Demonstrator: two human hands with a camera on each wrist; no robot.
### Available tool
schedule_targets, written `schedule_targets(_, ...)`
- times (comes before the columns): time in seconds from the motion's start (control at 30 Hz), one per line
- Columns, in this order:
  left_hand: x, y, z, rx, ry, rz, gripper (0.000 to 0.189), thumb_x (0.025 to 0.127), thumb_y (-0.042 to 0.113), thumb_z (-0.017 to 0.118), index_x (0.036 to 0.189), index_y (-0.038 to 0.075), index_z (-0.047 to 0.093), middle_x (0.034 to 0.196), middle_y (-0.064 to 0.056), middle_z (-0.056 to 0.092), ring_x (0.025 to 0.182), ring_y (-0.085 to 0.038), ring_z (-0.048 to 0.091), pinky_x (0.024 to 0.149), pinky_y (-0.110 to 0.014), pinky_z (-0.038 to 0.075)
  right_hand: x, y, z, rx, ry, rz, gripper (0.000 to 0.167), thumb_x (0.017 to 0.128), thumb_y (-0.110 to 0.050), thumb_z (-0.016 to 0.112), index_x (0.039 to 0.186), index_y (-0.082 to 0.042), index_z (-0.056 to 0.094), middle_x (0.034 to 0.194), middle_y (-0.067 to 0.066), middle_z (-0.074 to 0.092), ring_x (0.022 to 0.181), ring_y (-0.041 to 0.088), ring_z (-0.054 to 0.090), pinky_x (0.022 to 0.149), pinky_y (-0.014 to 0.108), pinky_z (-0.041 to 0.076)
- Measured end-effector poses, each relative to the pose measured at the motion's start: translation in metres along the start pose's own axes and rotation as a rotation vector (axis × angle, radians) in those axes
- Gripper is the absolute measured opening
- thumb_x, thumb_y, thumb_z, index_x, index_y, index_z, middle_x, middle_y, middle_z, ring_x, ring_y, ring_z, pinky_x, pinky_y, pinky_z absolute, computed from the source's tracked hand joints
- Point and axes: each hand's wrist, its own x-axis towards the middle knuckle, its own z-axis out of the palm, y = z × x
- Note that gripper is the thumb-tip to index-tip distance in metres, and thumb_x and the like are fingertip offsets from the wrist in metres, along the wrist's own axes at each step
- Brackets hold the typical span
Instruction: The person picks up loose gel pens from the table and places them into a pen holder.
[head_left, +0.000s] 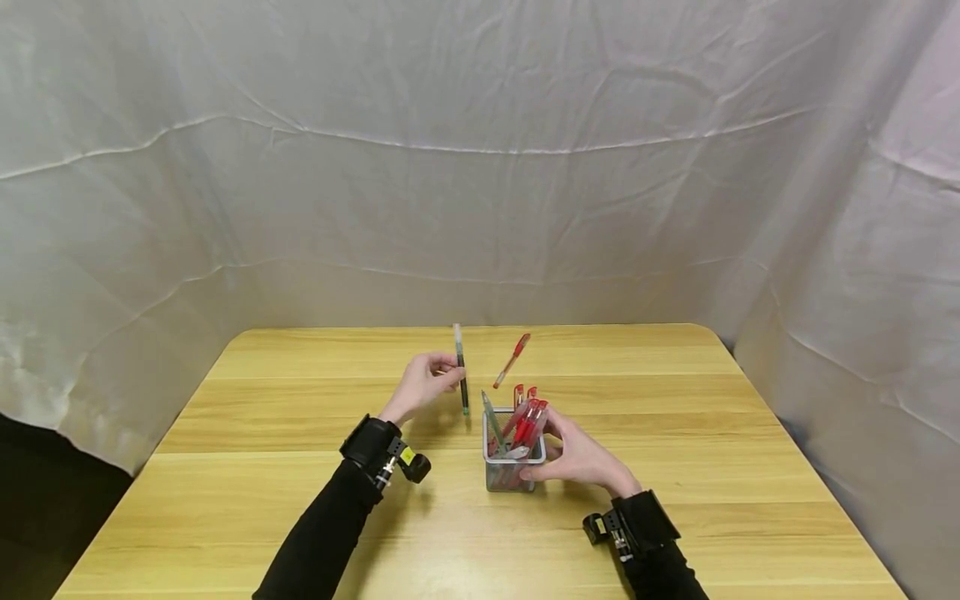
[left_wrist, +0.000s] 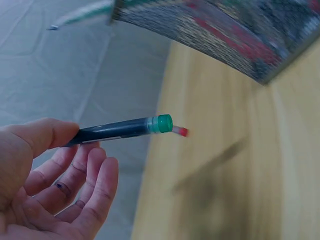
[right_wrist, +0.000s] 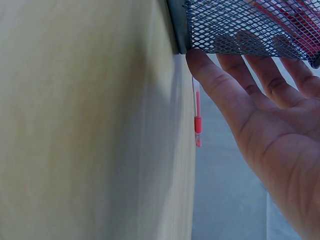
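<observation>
My left hand (head_left: pixel 423 385) pinches a pen (head_left: pixel 462 396) between thumb and fingers. The pen stands nearly upright, its clear cap at the top and a green plug at the lower end; the left wrist view shows its dark barrel (left_wrist: pixel 112 131) above the table. To the right, a square mesh pen holder (head_left: pixel 501 478) stands on the table, held at its right side by my right hand (head_left: pixel 583 454), thumb in front and fingers behind. Inside the holder are several red pens (head_left: pixel 534 417) and a green-tinted pen (head_left: pixel 492 419) leaning to the left.
A red pen (head_left: pixel 512 361) lies on the wooden table (head_left: pixel 637 400), beyond the pen holder. Light grey cloth (head_left: pixel 480 208) hangs behind the table and along its sides.
</observation>
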Motion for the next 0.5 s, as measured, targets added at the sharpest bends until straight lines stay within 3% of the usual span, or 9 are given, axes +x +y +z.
schedule_targets(0.17,-0.001,0.017,-0.009,-0.061,0.001,0.06,0.027,0.097,0.006,0.063,0.118,-0.012,0.063,0.11,-0.03,0.069,0.08,-0.013,0.068,0.088,-0.045,0.061,0.0,0.001,0.0,0.001,0.002,-0.005,0.089,0.08,-0.02,0.086,0.152,-0.018,0.035,0.144,0.014,0.049,0.142,0.043,0.04,0.11,0.055,0.047)
schedule_targets(0.5,-0.009,0.048,-0.016,-0.116,0.021,0.148,0.024,0.098,0.007,0.062,0.116,-0.009,0.064,0.108,-0.031,0.069,0.083,-0.009,0.07,0.087,-0.035,0.062,0.002,0.001,0.0,-0.004,0.006,-0.011,0.086,0.08,-0.019,0.086,0.151,-0.016,0.036,0.143,0.014,0.051,0.138,0.04,0.043,0.108,0.047,0.051)
